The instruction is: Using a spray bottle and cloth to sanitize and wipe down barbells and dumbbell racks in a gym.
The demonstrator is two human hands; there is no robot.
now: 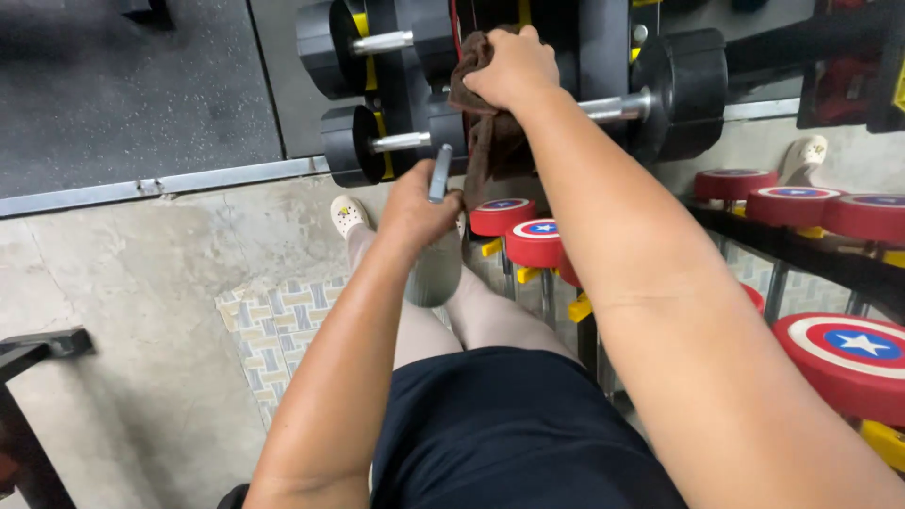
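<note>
While right grip presses brown cloth, dumbbell beneath

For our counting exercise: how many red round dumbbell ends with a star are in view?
7, perhaps more hidden: two beside the left hand, at and; three upper right, at; one large at lower right; one sliver behind the forearm.

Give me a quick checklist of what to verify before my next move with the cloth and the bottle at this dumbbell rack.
1. Brown cloth gripped in right hand: ok.
2. Cloth pressed against the black dumbbell at its metal handle: ok.
3. Grey spray bottle held in left hand: ok.
4. Bottle nozzle aimed at the dumbbell: cannot tell.
5. Foot out from under the black dumbbells: ok.
6. Red round weights seated on their rack: ok.
</note>
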